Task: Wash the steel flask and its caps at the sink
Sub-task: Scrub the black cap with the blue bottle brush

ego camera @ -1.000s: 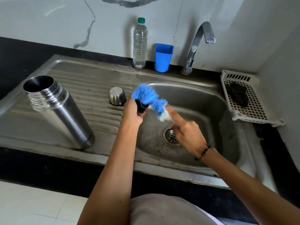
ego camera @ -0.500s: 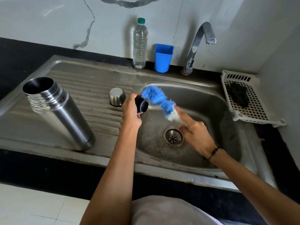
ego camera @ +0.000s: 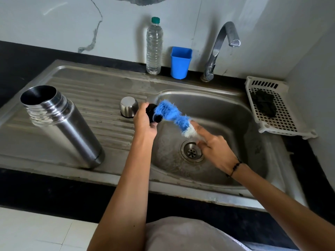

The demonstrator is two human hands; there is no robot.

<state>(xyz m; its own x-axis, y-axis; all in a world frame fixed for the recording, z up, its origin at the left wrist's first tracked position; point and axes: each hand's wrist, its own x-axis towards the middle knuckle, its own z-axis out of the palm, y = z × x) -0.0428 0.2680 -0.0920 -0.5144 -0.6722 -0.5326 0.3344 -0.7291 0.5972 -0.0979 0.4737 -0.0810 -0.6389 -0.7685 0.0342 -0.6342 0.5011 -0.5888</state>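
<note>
black cap (ego camera: 153, 115) is pinched in left hand (ego camera: 145, 122) over the sink (ego camera: 213, 98) and scrubbed by brush (ego camera: 174, 116), gripped in right hand (ego camera: 213, 147); flask (ego camera: 61, 127) and steel cap (ego camera: 129, 106) (on the drainboard) are judged left to wash.

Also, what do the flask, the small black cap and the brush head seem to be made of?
Flask: brushed steel, streaky reflections. Black cap in the left hand: probably plastic, dull dark sheen. Brush in the right hand: fuzzy blue and white fibres, likely synthetic.
</note>
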